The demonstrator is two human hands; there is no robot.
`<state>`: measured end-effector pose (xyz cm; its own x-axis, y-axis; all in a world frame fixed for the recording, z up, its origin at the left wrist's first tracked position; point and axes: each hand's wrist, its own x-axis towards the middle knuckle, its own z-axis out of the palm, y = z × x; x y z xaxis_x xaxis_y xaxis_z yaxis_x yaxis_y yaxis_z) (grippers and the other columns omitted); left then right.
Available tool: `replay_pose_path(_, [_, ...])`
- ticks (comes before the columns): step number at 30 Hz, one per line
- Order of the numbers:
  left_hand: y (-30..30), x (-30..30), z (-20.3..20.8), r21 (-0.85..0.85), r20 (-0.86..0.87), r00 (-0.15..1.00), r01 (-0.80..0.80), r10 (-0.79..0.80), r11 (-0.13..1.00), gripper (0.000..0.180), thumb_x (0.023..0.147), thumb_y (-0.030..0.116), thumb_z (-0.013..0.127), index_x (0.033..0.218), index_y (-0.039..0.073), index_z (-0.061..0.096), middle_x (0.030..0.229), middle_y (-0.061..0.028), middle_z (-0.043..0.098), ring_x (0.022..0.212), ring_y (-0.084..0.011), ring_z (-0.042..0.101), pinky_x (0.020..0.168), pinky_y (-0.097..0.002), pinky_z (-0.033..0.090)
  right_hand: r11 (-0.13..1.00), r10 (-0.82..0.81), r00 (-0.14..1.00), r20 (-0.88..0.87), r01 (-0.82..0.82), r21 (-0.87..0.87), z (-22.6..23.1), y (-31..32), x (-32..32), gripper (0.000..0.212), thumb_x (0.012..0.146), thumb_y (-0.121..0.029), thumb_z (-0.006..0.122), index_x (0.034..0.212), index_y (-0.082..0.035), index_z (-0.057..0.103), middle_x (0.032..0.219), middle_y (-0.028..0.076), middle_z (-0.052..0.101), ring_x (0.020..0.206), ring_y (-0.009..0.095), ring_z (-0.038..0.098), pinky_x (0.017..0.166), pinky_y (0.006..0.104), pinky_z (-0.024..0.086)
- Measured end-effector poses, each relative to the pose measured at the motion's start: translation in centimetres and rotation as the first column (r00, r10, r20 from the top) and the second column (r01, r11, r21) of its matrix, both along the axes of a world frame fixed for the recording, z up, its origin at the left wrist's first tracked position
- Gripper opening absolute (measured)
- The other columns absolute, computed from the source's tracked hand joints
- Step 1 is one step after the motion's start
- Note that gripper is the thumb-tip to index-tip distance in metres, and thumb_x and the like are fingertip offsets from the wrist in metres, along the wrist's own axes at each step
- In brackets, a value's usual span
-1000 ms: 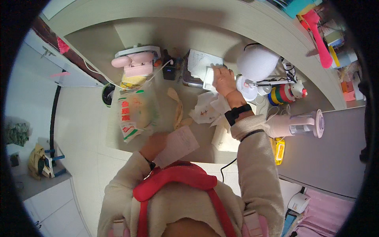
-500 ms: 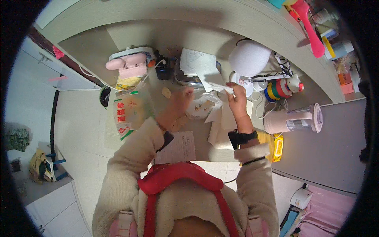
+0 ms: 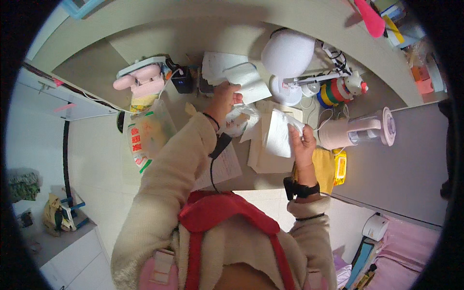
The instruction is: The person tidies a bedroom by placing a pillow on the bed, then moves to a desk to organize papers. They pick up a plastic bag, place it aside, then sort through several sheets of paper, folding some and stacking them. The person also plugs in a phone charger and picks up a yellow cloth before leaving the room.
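Observation:
My left hand (image 3: 224, 100) is at the middle of the desk, its fingers closed at the lower left edge of a white paper sheet (image 3: 252, 87). Beyond it lie more white papers (image 3: 215, 63), on top of a dark box. In my right hand (image 3: 303, 141) is a folded white paper (image 3: 279, 137), pinched by its right side above a stack of cream paper (image 3: 258, 157). Between the hands sits a crumpled clear plastic bag (image 3: 237, 123) with brown bits in it. A handwritten sheet (image 3: 224, 169) lies partly under my left forearm.
A white lamp (image 3: 287, 55) stands at the back, with a colourful ringed toy (image 3: 333, 94) to its right. At right is a pink blender (image 3: 357, 130) beside a yellow pack (image 3: 340, 166). A food bag (image 3: 147, 137) and a black device (image 3: 181, 79) are at left.
My right hand has come nearer and right, bringing a white paper over the cream stack. My left hand has moved farther out, to the white paper sheet. The whole view has shifted slightly.

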<state>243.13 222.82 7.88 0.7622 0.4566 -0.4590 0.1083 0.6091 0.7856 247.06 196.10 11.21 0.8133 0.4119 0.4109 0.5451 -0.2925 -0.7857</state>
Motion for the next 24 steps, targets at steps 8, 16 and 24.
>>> replay_pose_path(8, [-5.5,-11.7,2.1,0.661,-0.111,0.960,0.264,-0.257,0.702,0.017,0.081,0.018,0.055,0.084,0.002,0.059,0.064,-0.0012,0.052,0.053,-0.0080,0.047,0.045,-0.0253,0.037,0.912,0.178,0.776,-0.605,0.101,0.398,0.6,-0.9,-4.1,0.024,0.080,-0.002,0.060,0.104,-0.002,0.058,0.094,0.002,0.061,0.082,0.010,0.056,0.075,0.0238,0.045])
replay_pose_path(16, [-9.8,-17.0,-1.6,0.486,-0.145,0.878,0.465,-0.456,0.740,0.019,0.083,0.013,0.054,0.098,0.004,0.060,0.069,-0.0020,0.055,0.057,-0.0083,0.049,0.050,-0.0240,0.042,0.986,0.151,0.507,-0.849,-0.141,0.091,-4.6,0.7,-9.1,0.024,0.080,-0.007,0.059,0.104,-0.004,0.058,0.093,0.003,0.061,0.082,0.012,0.056,0.072,0.0260,0.046])
replay_pose_path(24, [-8.1,-9.0,-1.7,0.797,-0.107,0.981,0.180,-0.159,0.576,0.025,0.082,0.025,0.057,0.093,0.002,0.060,0.076,-0.0058,0.061,0.059,-0.0136,0.055,0.056,-0.0256,0.045,0.972,-0.045,0.730,-0.682,0.190,0.140,-4.1,-3.7,-5.6,0.042,0.078,0.005,0.055,0.118,-0.001,0.042,0.110,0.008,0.052,0.090,0.012,0.051,0.073,0.0207,0.042])
